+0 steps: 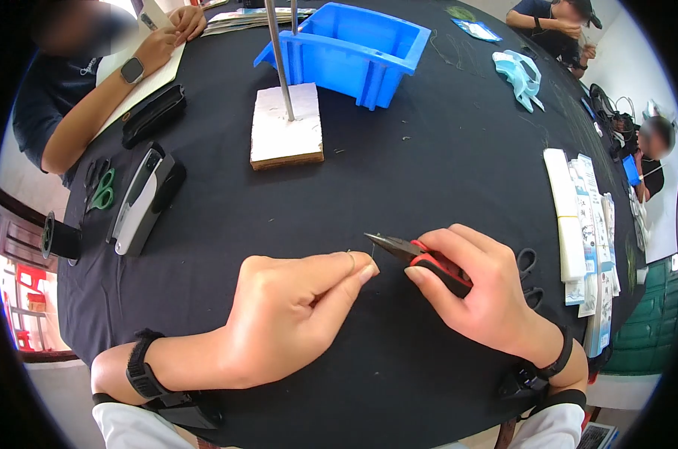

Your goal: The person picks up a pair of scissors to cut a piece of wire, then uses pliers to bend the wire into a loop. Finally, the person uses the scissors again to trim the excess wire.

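My left hand [298,314] is closed in a pinch near the middle of the black table. A thin thread-like piece shows at its fingertips, too fine to make out clearly. To its right, my right hand [481,288] grips pliers [440,271] with red and black handles. The dark pointed jaws lie just beyond my left fingertips, beside a short thin strand. Whether the jaw tips touch that strand cannot be made out.
A white block [286,138] with a metal rod stands before a blue bin [346,56]. On the left lie a stapler [146,202] and green scissors [103,191]; on the right, packets [587,224] and dark scissors [528,262]. A person's arm [92,112] rests back left.
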Available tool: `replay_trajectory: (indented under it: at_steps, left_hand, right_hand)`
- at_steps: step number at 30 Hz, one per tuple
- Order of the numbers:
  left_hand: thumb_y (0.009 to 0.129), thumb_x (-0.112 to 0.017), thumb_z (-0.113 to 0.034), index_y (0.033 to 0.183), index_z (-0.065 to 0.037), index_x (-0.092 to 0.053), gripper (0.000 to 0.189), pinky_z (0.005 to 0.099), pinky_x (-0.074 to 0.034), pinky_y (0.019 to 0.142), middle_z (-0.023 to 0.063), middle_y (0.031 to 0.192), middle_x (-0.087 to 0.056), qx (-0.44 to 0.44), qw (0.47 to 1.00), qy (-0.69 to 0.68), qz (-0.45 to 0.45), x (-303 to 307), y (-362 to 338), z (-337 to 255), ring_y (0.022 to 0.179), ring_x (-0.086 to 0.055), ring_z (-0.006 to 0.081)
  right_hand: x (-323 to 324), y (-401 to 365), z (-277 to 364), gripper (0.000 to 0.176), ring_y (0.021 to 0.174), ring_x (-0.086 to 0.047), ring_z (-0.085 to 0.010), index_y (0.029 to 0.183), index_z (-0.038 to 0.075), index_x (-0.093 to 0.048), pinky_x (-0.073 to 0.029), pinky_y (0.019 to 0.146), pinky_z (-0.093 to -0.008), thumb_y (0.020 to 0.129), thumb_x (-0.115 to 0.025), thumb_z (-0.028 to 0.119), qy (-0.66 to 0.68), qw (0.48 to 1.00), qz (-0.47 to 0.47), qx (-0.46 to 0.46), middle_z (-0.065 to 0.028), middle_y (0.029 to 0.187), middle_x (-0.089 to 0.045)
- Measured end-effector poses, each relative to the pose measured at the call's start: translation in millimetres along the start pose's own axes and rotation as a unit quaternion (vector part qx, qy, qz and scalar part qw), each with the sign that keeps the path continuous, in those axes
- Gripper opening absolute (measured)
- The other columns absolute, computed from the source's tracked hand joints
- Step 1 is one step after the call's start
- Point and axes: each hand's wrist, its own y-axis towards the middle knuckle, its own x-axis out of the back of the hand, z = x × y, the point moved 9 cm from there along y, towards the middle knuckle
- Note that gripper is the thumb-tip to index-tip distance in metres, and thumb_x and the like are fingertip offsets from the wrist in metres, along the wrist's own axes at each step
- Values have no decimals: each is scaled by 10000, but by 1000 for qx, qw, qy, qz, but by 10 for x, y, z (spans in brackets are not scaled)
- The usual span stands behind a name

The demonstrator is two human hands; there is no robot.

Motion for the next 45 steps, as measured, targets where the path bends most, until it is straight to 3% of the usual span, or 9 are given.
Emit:
replay_trajectory:
  at_steps: [1, 7, 11, 19, 28, 31, 34, 38, 45]
  left_hand:
    - [866, -602, -29, 858, 39, -682, 106, 198, -287, 420, 16, 503, -469, 17, 1000, -17, 0, -3, 4, 25, 469, -364, 4]
    - [904, -569, -81, 875, 35, -679, 163, 204, -226, 426, -56, 520, -431, 124, 988, -88, -6, 0, 19, 215, 485, -309, -3]
    - [919, -557, -99, 896, 30, -674, 176, 208, -242, 446, -64, 538, -428, 155, 981, -113, 39, -39, 9, 257, 503, -315, 0]
    - [989, -427, -211, 873, 3, -648, 329, 209, -299, 476, -13, 620, -501, 164, 948, -146, 229, -295, -35, 155, 539, -374, 33]
    - [1009, -363, -267, 746, -33, -544, 396, 198, -348, 493, 64, 732, -608, 226, 877, -320, 278, -471, -116, 135, 536, -439, 64]
    - [1007, -359, -260, 729, -34, -538, 400, 212, -306, 489, 36, 689, -559, 208, 875, -314, 303, -474, -129, 144, 513, -376, 61]
    - [1002, -394, -276, 705, -44, -512, 395, 226, -286, 488, -16, 630, -476, 125, 914, -304, 239, -372, -45, 122, 525, -351, 51]
    - [970, -444, -194, 681, -29, -574, 357, 252, -293, 456, 11, 536, -476, 39, 966, -122, 224, -244, -14, -15, 457, -376, 75]
    - [944, -508, -141, 734, -38, -620, 259, 274, -350, 436, 36, 500, -467, -13, 973, -103, 206, -254, -20, -90, 420, -447, 121]
  right_hand:
    - [13, 3, -7, 203, 530, -529, -183, 894, 17, -633, -410, 487, -281, 797, -706, 180, 7, 1000, -2, -6, -64, 670, -554]
    - [-10, -19, -141, 191, 559, -512, -139, 907, -2, -630, -398, 517, -250, 827, -676, 165, 169, 983, -30, -64, -71, 701, -572]
    - [37, -6, -55, 198, 578, -538, -175, 909, 8, -627, -418, 530, -270, 815, -687, 171, 88, 995, -30, -33, -77, 712, -577]
    - [142, 4, 103, 236, 640, -569, -233, 904, 14, -618, -452, 556, -315, 764, -730, 168, -14, 993, -80, 80, -79, 763, -596]
    - [131, 6, 72, 240, 631, -566, -231, 906, 11, -617, -450, 551, -314, 774, -723, 182, -16, 995, -74, 71, -79, 748, -594]
    - [131, 7, 73, 230, 616, -558, -223, 900, 17, -617, -441, 537, -311, 781, -719, 185, -19, 994, -76, 69, -73, 727, -581]
    - [131, 9, 39, 223, 586, -545, -212, 896, 28, -619, -429, 517, -306, 785, -718, 195, -28, 995, -79, 57, -63, 701, -564]
    - [107, 4, 30, 224, 552, -529, -202, 894, 35, -621, -414, 494, -301, 789, -717, 209, -16, 997, -62, 38, -54, 669, -545]
    - [71, 11, 29, 208, 543, -532, -205, 884, 46, -624, -412, 487, -305, 796, -705, 216, -13, 999, -36, 23, -54, 650, -541]
